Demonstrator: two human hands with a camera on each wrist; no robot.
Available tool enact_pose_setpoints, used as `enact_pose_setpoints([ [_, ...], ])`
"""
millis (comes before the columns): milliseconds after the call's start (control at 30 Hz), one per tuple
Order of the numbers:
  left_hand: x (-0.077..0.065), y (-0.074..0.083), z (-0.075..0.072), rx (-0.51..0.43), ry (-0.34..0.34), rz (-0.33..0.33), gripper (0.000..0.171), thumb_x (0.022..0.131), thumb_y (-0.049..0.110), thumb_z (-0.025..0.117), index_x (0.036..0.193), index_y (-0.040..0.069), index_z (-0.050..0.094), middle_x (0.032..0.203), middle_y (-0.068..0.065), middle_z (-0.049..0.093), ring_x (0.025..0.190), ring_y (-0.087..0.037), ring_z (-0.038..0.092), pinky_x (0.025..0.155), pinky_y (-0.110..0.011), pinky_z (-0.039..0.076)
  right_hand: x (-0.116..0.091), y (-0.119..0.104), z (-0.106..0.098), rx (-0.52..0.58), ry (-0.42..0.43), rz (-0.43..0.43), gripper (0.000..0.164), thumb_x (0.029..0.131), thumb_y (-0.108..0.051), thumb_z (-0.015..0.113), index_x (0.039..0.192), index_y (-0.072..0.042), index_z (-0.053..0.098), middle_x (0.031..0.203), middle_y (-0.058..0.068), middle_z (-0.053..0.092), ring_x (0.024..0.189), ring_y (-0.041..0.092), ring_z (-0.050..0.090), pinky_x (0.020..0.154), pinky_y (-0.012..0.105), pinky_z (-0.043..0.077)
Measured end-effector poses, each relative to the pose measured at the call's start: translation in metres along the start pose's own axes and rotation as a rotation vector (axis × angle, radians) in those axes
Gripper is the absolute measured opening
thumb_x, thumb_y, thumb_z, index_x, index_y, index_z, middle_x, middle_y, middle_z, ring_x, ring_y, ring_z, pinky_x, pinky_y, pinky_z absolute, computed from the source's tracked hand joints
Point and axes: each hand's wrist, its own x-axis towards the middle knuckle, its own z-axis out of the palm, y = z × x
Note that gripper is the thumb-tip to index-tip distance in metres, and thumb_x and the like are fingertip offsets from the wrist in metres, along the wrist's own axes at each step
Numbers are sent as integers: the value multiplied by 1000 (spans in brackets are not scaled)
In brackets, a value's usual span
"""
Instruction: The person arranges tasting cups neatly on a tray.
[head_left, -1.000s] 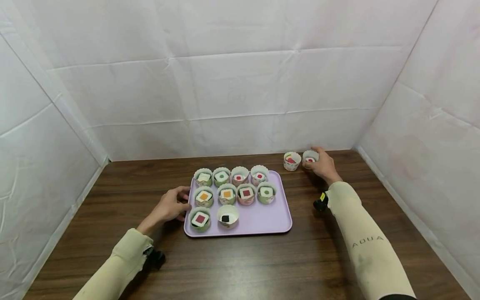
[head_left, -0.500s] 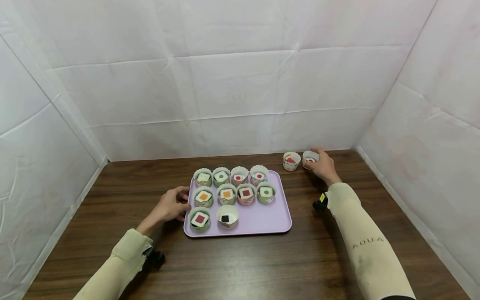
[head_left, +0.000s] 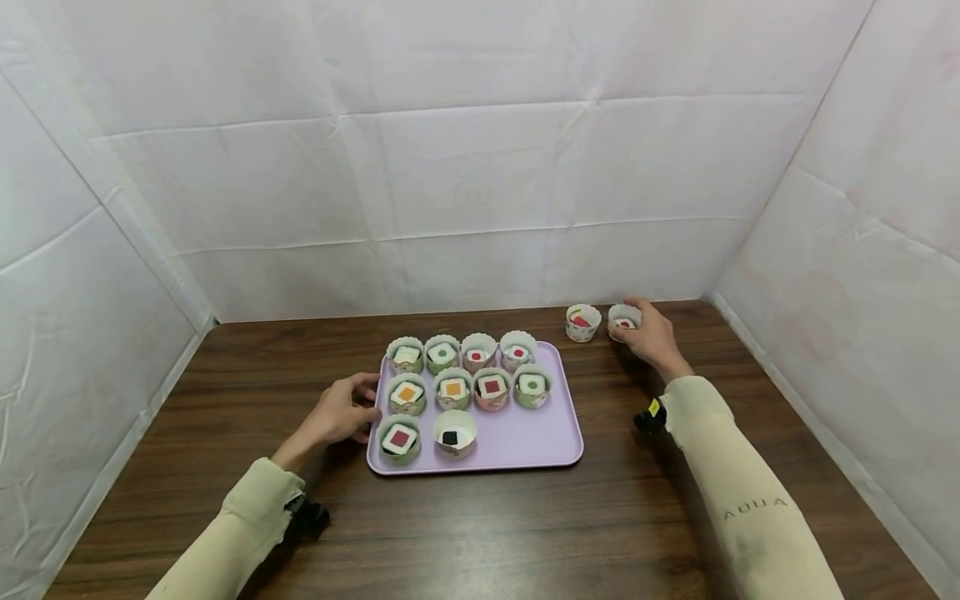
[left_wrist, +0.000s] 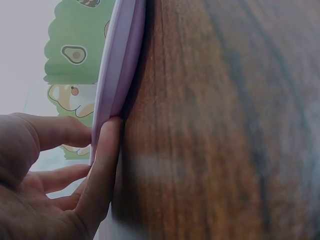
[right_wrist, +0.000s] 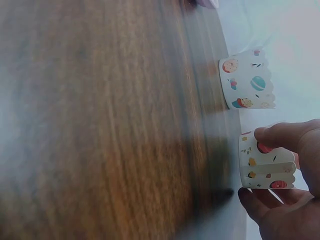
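Observation:
At the left edge of a lilac tray (head_left: pixel 525 442), my left hand (head_left: pixel 337 412) holds the rim, its fingertips meeting both faces of the edge in the left wrist view. Paper baking cups stand on the tray, most holding a toy sushi roll piece, such as one with a red centre (head_left: pixel 400 438). A cup at the front (head_left: pixel 455 433) shows a black block inside. Off the tray at the back right, my right hand (head_left: pixel 651 340) grips a white patterned paper baking cup (right_wrist: pixel 270 167) between thumb and fingers; a white piece with red centre lies in it.
Beside the gripped cup stands another patterned paper cup (head_left: pixel 582 323) with red and yellow-green contents. The dark wooden table (head_left: pixel 480 533) ends at white sheet walls (head_left: pixel 465 183) behind and on both sides.
My right hand and the cup in it have shifted slightly right and toward me, away from the neighbouring cup. My left hand and the tray look unchanged.

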Motion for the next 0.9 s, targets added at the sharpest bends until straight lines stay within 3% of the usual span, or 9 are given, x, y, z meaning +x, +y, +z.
enact_pose_setpoints([
  [900,0,0,0,19,3,2,66,90,-3,65,153,-2,43,125,-26,55,77,-20,67,60,-36,67,-31,-13,-5,-19,21,-69,68,93,-19,73,152,-3,43,148,31,50,128,46,50,108,62,44],
])
